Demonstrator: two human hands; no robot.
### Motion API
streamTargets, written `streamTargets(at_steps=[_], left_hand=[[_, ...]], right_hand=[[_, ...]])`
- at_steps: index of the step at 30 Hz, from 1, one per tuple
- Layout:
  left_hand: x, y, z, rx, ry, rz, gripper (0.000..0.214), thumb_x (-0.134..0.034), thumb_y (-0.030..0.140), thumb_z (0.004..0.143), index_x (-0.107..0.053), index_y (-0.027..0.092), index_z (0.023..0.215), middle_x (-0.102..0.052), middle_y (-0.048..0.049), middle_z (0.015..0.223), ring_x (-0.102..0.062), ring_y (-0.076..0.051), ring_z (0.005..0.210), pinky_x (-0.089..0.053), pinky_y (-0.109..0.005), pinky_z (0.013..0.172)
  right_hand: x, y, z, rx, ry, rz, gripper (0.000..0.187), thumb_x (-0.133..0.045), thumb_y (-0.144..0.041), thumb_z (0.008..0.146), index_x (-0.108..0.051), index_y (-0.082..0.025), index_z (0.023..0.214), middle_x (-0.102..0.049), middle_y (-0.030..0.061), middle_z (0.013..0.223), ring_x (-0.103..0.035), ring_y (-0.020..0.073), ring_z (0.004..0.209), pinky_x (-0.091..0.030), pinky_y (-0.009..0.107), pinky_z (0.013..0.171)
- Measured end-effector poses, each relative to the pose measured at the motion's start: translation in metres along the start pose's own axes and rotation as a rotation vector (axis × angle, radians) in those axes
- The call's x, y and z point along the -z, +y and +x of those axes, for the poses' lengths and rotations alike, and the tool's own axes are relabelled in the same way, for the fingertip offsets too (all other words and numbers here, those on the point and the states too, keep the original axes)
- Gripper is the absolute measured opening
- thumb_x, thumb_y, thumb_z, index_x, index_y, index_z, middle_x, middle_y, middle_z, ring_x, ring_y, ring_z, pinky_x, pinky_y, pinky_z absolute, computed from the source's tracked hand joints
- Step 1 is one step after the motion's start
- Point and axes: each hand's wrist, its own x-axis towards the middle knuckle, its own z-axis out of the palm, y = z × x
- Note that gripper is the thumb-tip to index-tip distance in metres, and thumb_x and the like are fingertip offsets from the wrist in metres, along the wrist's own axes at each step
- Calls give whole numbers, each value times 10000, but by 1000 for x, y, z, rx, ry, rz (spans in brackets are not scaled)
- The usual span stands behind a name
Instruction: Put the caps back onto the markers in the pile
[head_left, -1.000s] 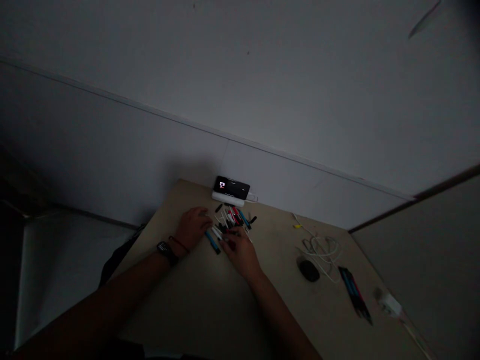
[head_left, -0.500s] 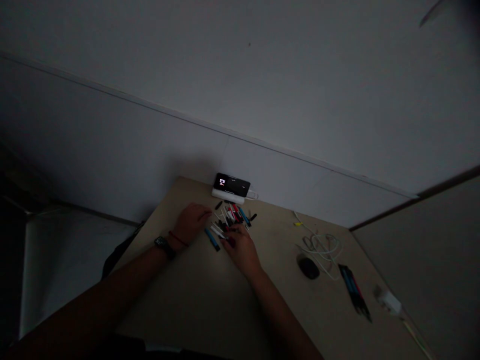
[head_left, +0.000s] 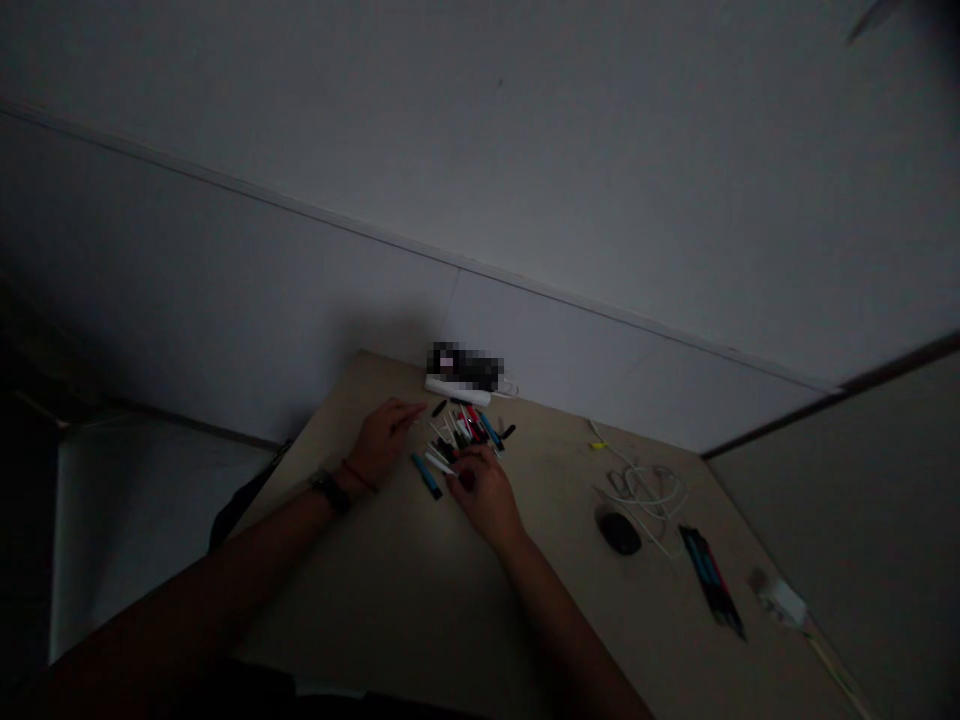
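1. We see the left hand (head_left: 384, 440), fingers stretched out and close together; we cannot tell whether they pinch anything
2. A blue pen (head_left: 424, 473), dark-ended, lies between the hands, touching neither
3. A slender white pen (head_left: 439, 463) slants into the right hand (head_left: 486, 498), its end pinched by thumb and fingers
4. Just beyond those fingertips we see a jumbled, multicoloured pen heap (head_left: 470, 424)

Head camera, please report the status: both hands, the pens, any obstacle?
Right hand seemingly pinching white pen. Left hand beside pen pile, grip unclear. Blue pen lying between hands; no clear obstruction visible.
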Motion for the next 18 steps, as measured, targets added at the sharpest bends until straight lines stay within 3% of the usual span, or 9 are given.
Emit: streamTargets(at_steps=[10, 18], left_hand=[[1, 4, -1, 59, -17, -73, 279, -499, 253, 970, -743, 173, 1080, -710, -86, 1000, -664, -194, 891, -547, -344, 855], [2, 9, -1, 161, -37, -143, 271, -557, 357, 932, -748, 175, 997, -746, -62, 911, -676, -175, 762, -549, -305, 759]], right_hand=[[3, 0, 5, 54, 113, 124, 49, -654, -222, 862, -697, -210, 841, -680, 89, 954, -658, 240, 919, -534, 367, 835], [5, -1, 6, 20, 176, 135, 85, -649, -269, 858, -694, -201, 835, -682, 92, 937, -650, 237, 915, -517, 355, 821]])
